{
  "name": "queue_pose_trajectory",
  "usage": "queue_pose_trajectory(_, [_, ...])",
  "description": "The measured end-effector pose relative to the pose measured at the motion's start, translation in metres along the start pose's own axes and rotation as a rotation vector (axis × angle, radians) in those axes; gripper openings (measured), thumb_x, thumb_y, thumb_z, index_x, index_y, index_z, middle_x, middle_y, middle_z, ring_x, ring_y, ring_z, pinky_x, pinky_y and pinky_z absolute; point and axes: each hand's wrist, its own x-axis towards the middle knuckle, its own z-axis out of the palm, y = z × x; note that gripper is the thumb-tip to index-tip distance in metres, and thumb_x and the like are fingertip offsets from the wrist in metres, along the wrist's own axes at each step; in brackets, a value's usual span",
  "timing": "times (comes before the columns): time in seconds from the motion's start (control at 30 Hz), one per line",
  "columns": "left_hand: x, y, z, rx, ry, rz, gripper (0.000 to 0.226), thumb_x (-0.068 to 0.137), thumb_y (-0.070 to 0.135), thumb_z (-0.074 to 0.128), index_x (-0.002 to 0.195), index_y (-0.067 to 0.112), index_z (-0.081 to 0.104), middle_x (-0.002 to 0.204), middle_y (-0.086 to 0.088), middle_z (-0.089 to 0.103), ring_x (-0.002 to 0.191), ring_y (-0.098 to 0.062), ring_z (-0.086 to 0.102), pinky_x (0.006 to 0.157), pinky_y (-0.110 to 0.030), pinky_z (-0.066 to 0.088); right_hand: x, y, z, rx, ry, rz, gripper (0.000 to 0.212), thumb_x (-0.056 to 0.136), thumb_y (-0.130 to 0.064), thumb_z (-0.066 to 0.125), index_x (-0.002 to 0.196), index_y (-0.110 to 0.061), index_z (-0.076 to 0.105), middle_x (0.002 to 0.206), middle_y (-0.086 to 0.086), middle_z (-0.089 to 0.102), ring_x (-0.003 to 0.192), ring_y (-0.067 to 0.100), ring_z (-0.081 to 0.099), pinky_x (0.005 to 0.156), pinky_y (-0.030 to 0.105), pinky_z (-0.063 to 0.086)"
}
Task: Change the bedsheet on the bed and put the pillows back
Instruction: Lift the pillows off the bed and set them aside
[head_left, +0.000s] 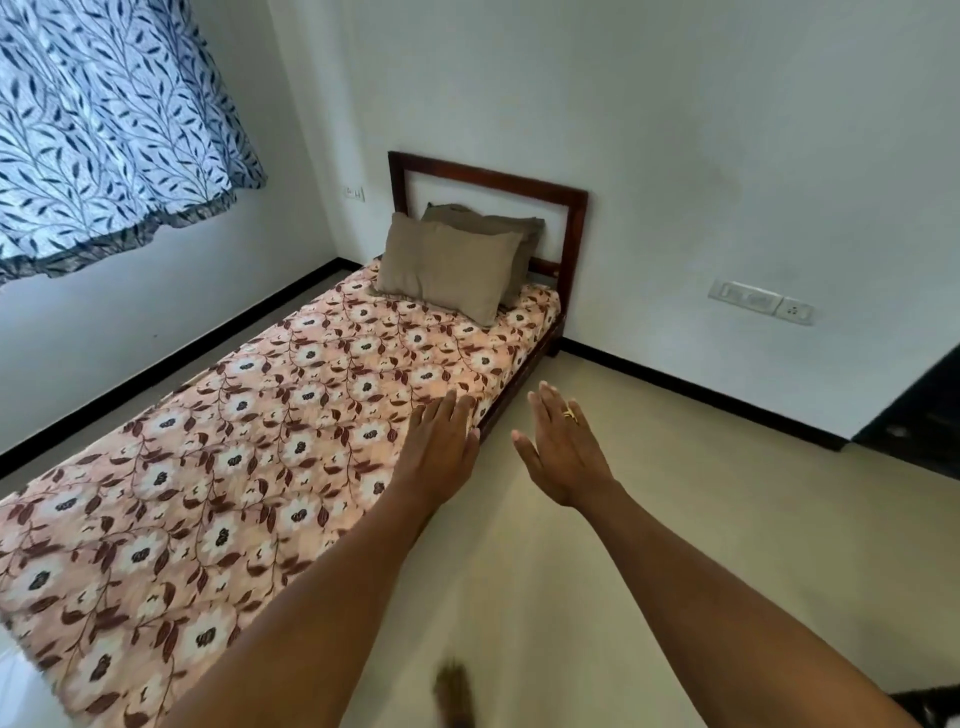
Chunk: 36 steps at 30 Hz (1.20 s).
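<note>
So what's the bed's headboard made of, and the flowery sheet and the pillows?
The headboard looks like dark wood with a smooth reddish-brown finish; it is an open frame with the wall showing through. The flowery sheet seems soft printed cloth, maybe quilted, since faint puffy lines cross it. The two pillows look like plain matte brown fabric, softly creased.

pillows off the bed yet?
No: both brown pillows lie stacked at the head of the floral bedsheet, against the headboard, and the left hand and right hand are open and empty.
</note>
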Motion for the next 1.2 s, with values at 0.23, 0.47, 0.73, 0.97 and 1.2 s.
queue_pose_trajectory(0.23, [0.176,-0.063,0.049,-0.022,-0.031,-0.008,0.055,0.104,0.035,0.040,0.151,0.006,0.037,0.155,-0.016,0.042,0.142,-0.029,0.041,0.117,-0.047,0.035,0.167,0.068,0.016,-0.083,-0.070,0.039,0.094,0.095,-0.069,-0.006,0.161,-0.006,0.014,0.169,0.016,0.012,0.158,0.027,0.007,0.129,0.046,0.007])
queue_pose_trajectory(0.47, [0.339,-0.105,0.069,-0.022,-0.054,0.030,0.055,0.104,0.034,0.041,0.150,0.005,0.038,0.154,-0.018,0.043,0.142,-0.031,0.042,0.117,-0.048,0.035,0.324,0.135,0.013,-0.068,-0.058,0.088,0.071,0.107,-0.053,0.022,0.161,-0.007,0.016,0.169,0.015,0.014,0.158,0.028,0.008,0.128,0.045,0.004])
queue_pose_trajectory(0.73, [0.505,-0.148,0.120,-0.004,-0.061,-0.051,0.053,0.103,0.033,0.042,0.148,0.006,0.040,0.150,-0.016,0.048,0.137,-0.030,0.047,0.114,-0.048,0.038,0.507,0.209,0.036,-0.047,-0.103,0.004,0.078,0.101,-0.058,0.012,0.159,-0.007,0.022,0.166,0.019,0.021,0.156,0.032,0.016,0.127,0.049,0.009])
queue_pose_trajectory(0.97, [0.623,-0.182,0.145,-0.013,-0.063,-0.241,0.052,0.105,0.032,0.042,0.148,0.004,0.038,0.152,-0.018,0.044,0.139,-0.033,0.045,0.113,-0.048,0.037,0.661,0.264,0.047,-0.101,-0.256,-0.189,0.073,0.104,-0.054,0.013,0.160,-0.007,0.017,0.168,0.019,0.013,0.156,0.032,0.012,0.126,0.048,0.009])
queue_pose_trajectory(1.2, [0.701,-0.243,0.169,-0.031,-0.126,-0.404,0.058,0.105,0.039,0.038,0.153,0.008,0.030,0.158,-0.018,0.036,0.141,-0.034,0.042,0.113,-0.050,0.039,0.799,0.273,0.072,-0.047,-0.256,-0.206,0.080,0.097,-0.058,0.006,0.155,-0.008,0.027,0.164,0.019,0.023,0.152,0.032,0.022,0.124,0.052,0.015])
